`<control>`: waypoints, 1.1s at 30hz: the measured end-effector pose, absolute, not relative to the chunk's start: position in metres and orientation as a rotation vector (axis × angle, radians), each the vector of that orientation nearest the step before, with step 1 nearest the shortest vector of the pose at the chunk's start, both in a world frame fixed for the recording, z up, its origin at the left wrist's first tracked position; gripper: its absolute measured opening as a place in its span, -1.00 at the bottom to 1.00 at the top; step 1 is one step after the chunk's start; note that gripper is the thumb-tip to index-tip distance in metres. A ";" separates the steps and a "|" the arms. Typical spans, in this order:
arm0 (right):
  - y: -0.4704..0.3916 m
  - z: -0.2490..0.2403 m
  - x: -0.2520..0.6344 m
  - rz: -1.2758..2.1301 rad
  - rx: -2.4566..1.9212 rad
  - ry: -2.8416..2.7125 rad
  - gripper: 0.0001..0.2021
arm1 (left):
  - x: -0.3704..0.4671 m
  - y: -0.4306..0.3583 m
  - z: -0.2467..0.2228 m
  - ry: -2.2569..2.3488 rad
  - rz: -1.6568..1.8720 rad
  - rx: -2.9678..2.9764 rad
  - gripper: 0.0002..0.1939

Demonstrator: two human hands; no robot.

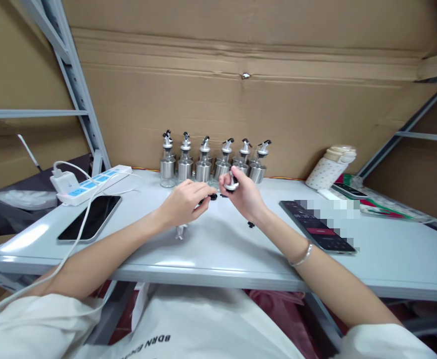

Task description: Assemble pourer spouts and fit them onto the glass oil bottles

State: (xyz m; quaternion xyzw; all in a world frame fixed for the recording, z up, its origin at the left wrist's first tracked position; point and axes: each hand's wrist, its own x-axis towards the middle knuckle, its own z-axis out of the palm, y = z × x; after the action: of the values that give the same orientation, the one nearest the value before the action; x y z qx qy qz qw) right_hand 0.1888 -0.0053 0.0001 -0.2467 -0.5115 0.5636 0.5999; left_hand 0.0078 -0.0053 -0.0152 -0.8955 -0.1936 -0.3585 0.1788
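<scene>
My right hand (249, 195) is closed around a silver pour spout cap (232, 185), held just above the table. My left hand (184, 200) is closed too, its fingertips pinching a small black part (212, 197) whose exact kind I cannot make out. Behind both hands stand several glass oil bottles with steel sleeves (202, 170), each topped by a silver and black spout. A crumpled-looking clear or silvery piece (181, 231) lies below my left hand. Beside my right wrist is another small black part (251, 225).
On the left are a white power strip (102, 180) with a charger and cable, and a dark phone (90, 219). A second phone (316, 227) lies on the right. Farther right a dotted white flask (328, 168) leans near plastic bags (392, 207). Cardboard (263, 109) backs the table.
</scene>
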 end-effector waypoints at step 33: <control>0.002 -0.004 0.194 1.169 -0.694 -1.136 -0.50 | 0.017 0.005 -0.050 -0.636 -1.196 -2.806 -0.80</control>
State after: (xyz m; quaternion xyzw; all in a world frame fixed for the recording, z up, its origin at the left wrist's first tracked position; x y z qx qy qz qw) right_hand 0.1935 0.0019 -0.0038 -0.3032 -0.4967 0.5109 0.6327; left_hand 0.0171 0.0047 -0.0499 -0.9004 -0.2041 -0.3839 0.0130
